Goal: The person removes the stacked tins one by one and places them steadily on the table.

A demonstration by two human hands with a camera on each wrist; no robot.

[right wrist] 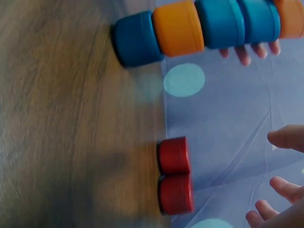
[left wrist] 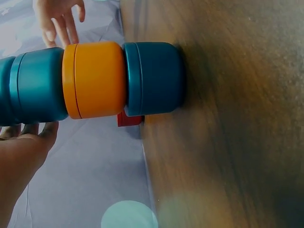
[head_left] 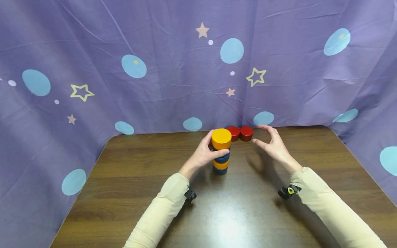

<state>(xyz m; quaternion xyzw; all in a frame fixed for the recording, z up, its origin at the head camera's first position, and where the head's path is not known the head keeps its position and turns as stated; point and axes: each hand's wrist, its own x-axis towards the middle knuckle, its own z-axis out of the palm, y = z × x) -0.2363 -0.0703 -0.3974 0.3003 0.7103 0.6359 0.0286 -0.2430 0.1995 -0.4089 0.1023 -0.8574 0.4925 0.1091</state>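
An upright stack of several round lidded tins stands on the table, with an orange tin [head_left: 221,138] on top. Beneath it come two blue tins [right wrist: 219,23], another orange tin [left wrist: 95,80] and a blue tin [left wrist: 156,78] at the bottom. My left hand [head_left: 203,153] grips the upper part of the stack, thumb in front on the blue tins and fingers around the far side. To the right of the stack my right hand [head_left: 275,146] is held in the air, fingers spread, touching nothing.
Two red tins [head_left: 246,133] [right wrist: 175,194] sit side by side at the table's back edge, behind and right of the stack. The brown wooden table [head_left: 130,179] ends against a purple curtain [head_left: 167,69] with stars and dots.
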